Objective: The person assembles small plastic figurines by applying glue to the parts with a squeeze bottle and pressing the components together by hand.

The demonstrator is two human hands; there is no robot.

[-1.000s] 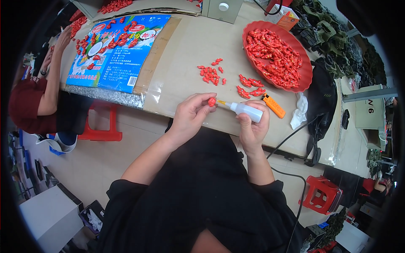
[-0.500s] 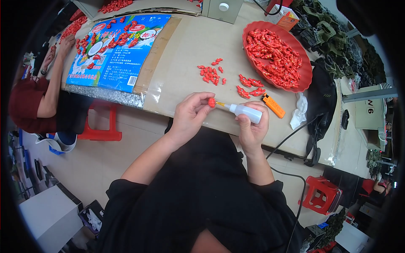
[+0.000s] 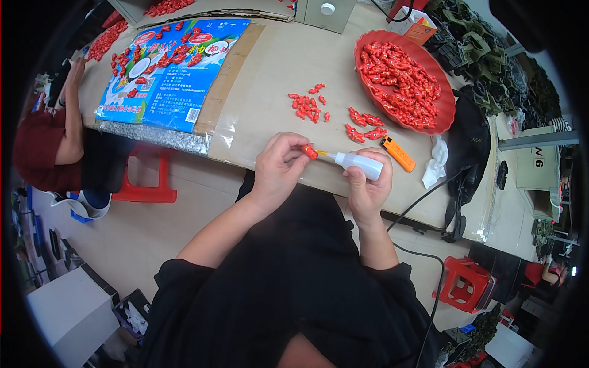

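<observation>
The left hand [image 3: 279, 165] pinched a small red piece [image 3: 310, 151] between thumb and fingertips, well above the front edge of the desk [image 3: 270, 73]. At its four o'clock, the right hand [image 3: 371, 178] was wrapped around a pale squeeze bottle [image 3: 362, 165], its thin amber nozzle [image 3: 328, 154] aimed at about ten o'clock, right up to the piece; whether the tip touched it was too small to tell.

Doing this well, I'd judge, called for a light, even squeeze, with the tip kept close to one spot so that nothing ran onto the pinching fingers. Bracing both wrists would likely have kept the nozzle from wandering, and turning the piece seemed easier than swinging the bottle.

As for containers, how full the bottle was could not be made out. A scalloped red bowl [image 3: 446, 110] stood at two o'clock from the pinched piece, heaped with shiny red pieces [image 3: 402, 83] marked with yellowish spots. Beyond it, at twelve o'clock, sat an orange-and-white carton [image 3: 414, 27], its contents hidden. Outside the bowl, a cluster of small red bits [image 3: 305, 105] lay at twelve o'clock from the pinched piece, and four longer red pieces [image 3: 354, 134] lay at two, near an orange lighter [image 3: 399, 154].
</observation>
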